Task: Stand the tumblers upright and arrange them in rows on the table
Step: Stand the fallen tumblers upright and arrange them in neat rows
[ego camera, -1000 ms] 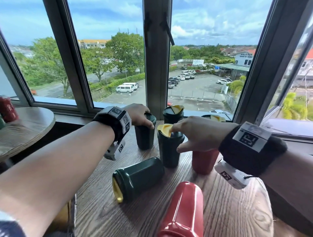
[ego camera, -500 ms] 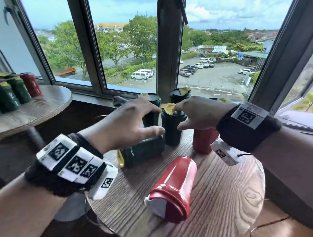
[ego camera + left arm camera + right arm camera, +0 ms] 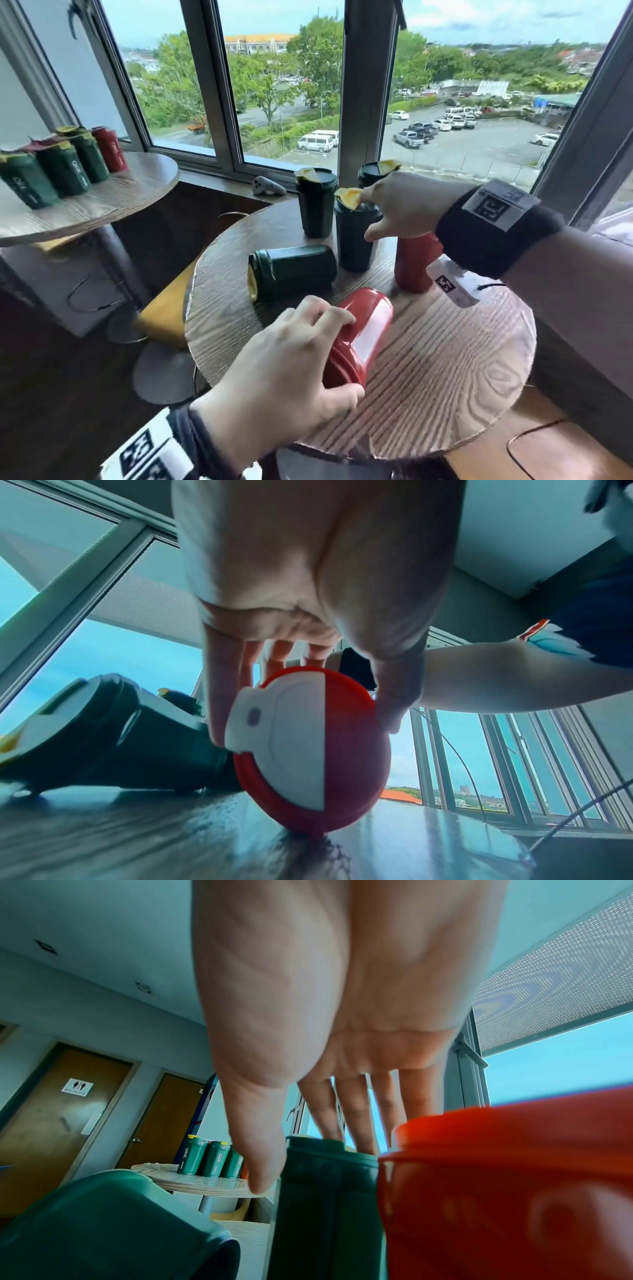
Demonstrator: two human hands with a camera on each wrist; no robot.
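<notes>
A red tumbler (image 3: 366, 329) (image 3: 308, 750) lies on its side at the near middle of the round wooden table (image 3: 445, 377). My left hand (image 3: 291, 359) (image 3: 308, 588) grips its lid end, fingers on one side and thumb on the other. A green tumbler (image 3: 298, 270) (image 3: 120, 737) lies on its side just beyond. My right hand (image 3: 404, 205) (image 3: 325, 1015) holds the top of an upright green tumbler (image 3: 354, 246) (image 3: 325, 1204). An upright red tumbler (image 3: 411, 267) (image 3: 496, 1191) stands under my right wrist. Two more green tumblers (image 3: 317, 209) stand upright at the back.
A second round table (image 3: 113, 198) at the left carries several upright green and red tumblers (image 3: 61, 168). A grey game controller (image 3: 268, 186) lies on the window sill. A yellow seat (image 3: 164, 308) sits below the table's left edge. Window frames close off the far side.
My left hand let go of the back green tumbler, came back toward me and took hold of the lying red tumbler. My right hand stayed on the upright green tumbler.
</notes>
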